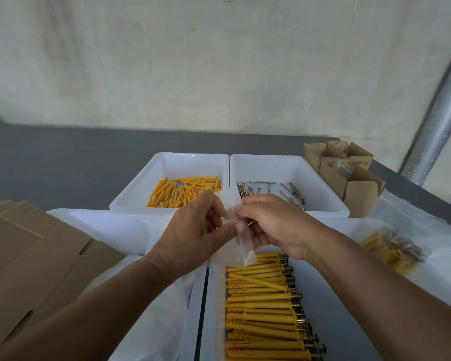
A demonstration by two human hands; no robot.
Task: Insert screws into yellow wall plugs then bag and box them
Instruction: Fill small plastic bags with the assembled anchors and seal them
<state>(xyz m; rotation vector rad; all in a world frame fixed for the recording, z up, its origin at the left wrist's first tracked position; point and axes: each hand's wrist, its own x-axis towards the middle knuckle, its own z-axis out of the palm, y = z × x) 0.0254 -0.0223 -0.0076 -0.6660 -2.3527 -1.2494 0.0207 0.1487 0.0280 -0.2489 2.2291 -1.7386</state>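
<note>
The near white tray [212, 303] holds rows of yellow plugs [261, 308] with screws fitted. Above its far end, the left hand [193, 238] and right hand [274, 225] meet, both pinching one small clear bag [241, 247] hanging between them.

Plugs bin [167, 162] left of screws bin [292, 165]; boxes [349, 175] right.

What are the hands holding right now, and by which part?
A small clear plastic bag: the left hand and right hand each pinch its upper end, one on each side. Its lower end hangs free.
</note>
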